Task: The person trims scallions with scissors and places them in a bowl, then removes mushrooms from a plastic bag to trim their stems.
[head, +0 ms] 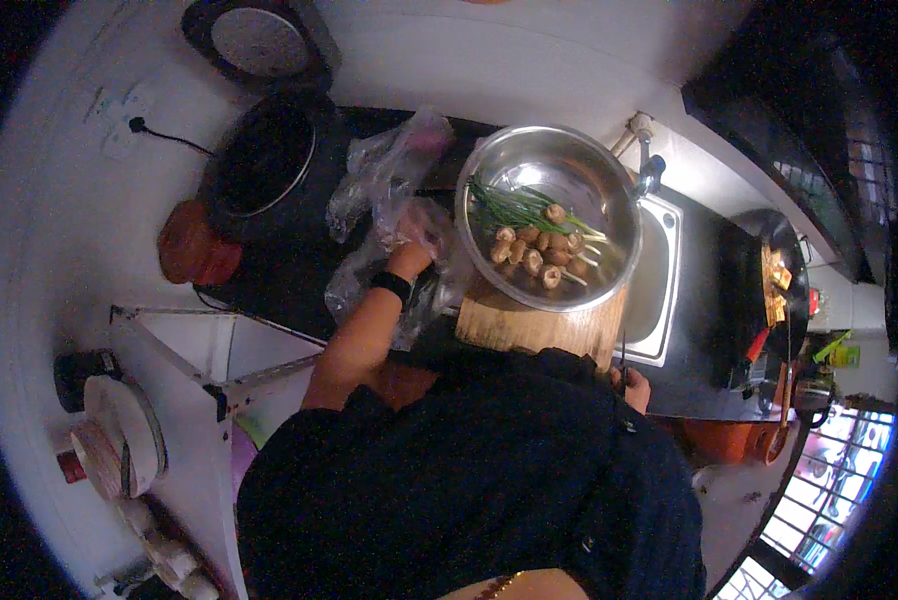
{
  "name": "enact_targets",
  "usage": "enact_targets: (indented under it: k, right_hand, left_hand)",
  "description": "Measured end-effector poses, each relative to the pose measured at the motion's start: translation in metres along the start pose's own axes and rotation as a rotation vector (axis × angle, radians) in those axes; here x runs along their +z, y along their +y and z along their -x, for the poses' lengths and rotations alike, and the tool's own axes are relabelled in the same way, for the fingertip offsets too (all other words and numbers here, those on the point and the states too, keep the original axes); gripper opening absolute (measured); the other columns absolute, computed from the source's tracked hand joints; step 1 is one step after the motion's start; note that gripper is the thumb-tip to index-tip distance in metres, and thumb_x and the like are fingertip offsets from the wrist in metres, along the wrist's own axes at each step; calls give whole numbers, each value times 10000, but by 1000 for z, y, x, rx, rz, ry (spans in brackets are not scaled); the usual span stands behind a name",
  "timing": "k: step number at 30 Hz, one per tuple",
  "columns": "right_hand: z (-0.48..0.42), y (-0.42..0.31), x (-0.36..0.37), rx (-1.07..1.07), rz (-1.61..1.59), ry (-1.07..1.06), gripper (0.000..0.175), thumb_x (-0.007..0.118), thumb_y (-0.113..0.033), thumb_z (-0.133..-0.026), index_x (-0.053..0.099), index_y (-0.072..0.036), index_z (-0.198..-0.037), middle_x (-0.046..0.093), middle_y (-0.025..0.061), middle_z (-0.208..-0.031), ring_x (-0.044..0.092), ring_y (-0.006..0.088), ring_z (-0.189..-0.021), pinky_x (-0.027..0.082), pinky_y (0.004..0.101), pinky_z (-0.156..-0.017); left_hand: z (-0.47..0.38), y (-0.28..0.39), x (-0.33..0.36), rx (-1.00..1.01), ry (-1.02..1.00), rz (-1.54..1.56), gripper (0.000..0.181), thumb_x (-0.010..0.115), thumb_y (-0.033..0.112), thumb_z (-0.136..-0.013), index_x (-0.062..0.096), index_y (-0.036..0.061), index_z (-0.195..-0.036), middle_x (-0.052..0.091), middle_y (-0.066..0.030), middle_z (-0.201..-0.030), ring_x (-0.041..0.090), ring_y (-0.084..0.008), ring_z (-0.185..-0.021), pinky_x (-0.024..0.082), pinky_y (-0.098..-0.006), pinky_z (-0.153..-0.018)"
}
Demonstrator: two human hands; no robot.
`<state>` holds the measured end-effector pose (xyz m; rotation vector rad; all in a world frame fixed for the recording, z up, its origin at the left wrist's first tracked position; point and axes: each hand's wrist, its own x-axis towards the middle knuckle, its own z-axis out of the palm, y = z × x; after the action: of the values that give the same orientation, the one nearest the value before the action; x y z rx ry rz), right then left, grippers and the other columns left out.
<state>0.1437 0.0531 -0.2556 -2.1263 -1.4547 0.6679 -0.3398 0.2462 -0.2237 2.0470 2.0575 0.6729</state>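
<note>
My left hand (411, 256), below a black wristband, reaches into a clear plastic bag (428, 217). The film covers its fingers, so I cannot see what they hold. My right hand (633, 388) is low by the counter's front edge, gripping a knife (624, 351) with its thin blade pointing away from me. Between the hands, a large stainless steel bowl (569, 161) rests partly over a wooden cutting board (546, 326). Inside the bowl lie several brown mushrooms (533, 261) and a bunch of green onions (510, 208) with white ends.
A steel sink (655, 300) with a tap (650, 172) lies right of the bowl. Farther right, a dark wok (786, 255) contains yellowish-brown pieces (777, 279). An electric cooker (258, 169) with a raised lid stands left, beside a reddish object (194, 244).
</note>
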Motion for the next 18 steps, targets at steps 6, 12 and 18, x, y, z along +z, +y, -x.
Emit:
enact_targets:
  k: [6,12,18]
  right_hand:
    - [-4,-70,-17,91,32,-118,311,637,-290,-736,619,10,-819,618,70,-674,553,107,-640,433,276,-584]
    - [-5,-75,-16,86,-18,-125,295,644,-254,-739,617,23,-835,617,66,-681,548,102,-640,435,261,-596]
    - [-3,-58,-9,52,-69,-109,301,638,-267,-739,614,23,-815,612,79,-667,543,102,-640,433,266,-597]
  left_hand:
    - [11,-22,53,-332,51,191,470,459,201,-829,286,74,-1248,269,-191,-1282,275,-358,-1164,180,-444,-977]
    - [-5,-19,63,-489,-106,190,448,359,214,-875,254,86,-1291,228,-197,-1323,238,-353,-1198,171,-444,-993]
    - [-20,16,-6,-450,-25,421,404,474,205,-822,401,56,-1190,442,-175,-1166,438,-285,-1057,357,-340,-888]
